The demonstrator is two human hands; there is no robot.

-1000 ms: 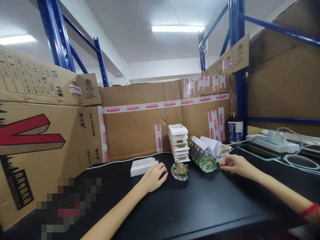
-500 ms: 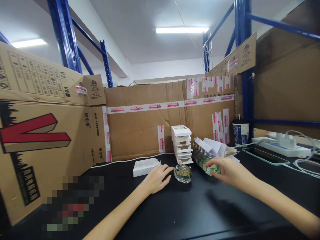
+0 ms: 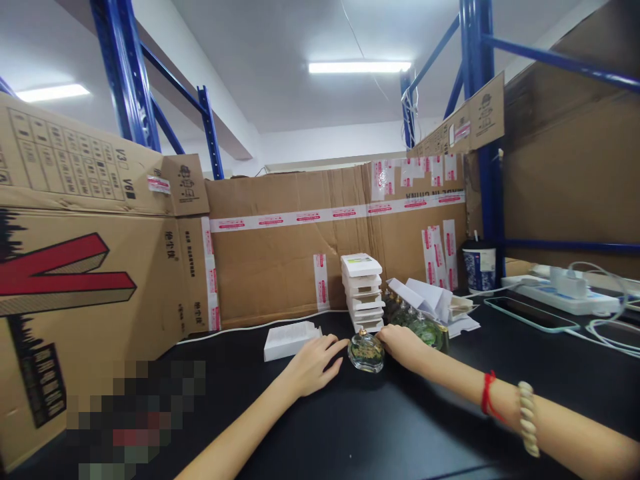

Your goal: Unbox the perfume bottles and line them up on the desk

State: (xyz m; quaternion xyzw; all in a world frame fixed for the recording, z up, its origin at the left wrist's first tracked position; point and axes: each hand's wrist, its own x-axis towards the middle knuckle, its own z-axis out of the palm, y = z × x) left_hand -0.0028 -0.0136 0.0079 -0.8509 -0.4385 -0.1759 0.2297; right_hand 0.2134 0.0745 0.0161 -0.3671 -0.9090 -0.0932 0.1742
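A small round glass perfume bottle with gold decoration stands on the black table. My left hand rests on the table just left of the bottle, fingers loosely spread, thumb toward it. From the right, my right hand reaches the bottle's top, fingertips pinched at its cap. Behind lie several green-tinted glass bottles in a row. A stack of white boxes stands behind the bottle, and a flat white tray lies by my left hand.
Cardboard sheets wall the table at the back and left. Folded white papers lie by the bottles. A paper cup, a phone, a power strip and white cables are at the right. Blue rack posts rise overhead.
My right hand has come left from beside the green bottles to the top of the round bottle. My left hand has stayed beside it. The view has shifted slightly.
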